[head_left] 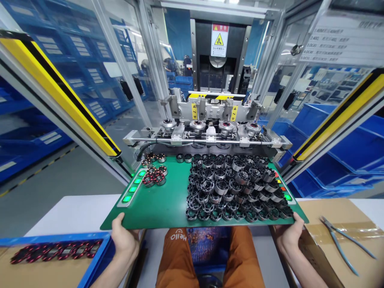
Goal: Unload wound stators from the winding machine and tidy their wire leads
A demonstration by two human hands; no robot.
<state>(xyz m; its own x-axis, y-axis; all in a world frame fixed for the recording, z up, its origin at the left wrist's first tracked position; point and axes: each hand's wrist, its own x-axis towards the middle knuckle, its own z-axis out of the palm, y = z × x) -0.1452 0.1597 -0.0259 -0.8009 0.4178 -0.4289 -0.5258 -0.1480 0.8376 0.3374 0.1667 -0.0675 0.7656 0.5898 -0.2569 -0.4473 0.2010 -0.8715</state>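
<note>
**Both hands on the green board's near edge**

The left hand [124, 240] grips the near left corner of the green board [162, 204], thumb up on top, fingers curled under and out of sight. The right hand [289, 236] clamps the near right corner the same way, thumb on the surface.

Writing: the orange apron [177, 256] below reads "Hello", upside down to the camera. A yellow triangle warning sign [219, 40] hangs on the machine [210, 116] behind; its text is too small to read. White sheets [339, 40] top right carry lines too blurred to make out.

On the board, a dense pile of dark rings [237, 188] fills the right half, reaching close to the near edge and the right thumb. A few copper-wound stators [154, 174] sit far left, beside a strip of green lights [133, 188]. The middle left of the board lies bare.

Yellow-striped posts [60, 92] flank the opening on both sides. Pliers [339, 240] rest on cardboard [345, 224] right; a blue tray [99, 256] with red-wound parts [54, 252] sits left, on a white table [75, 212].
</note>
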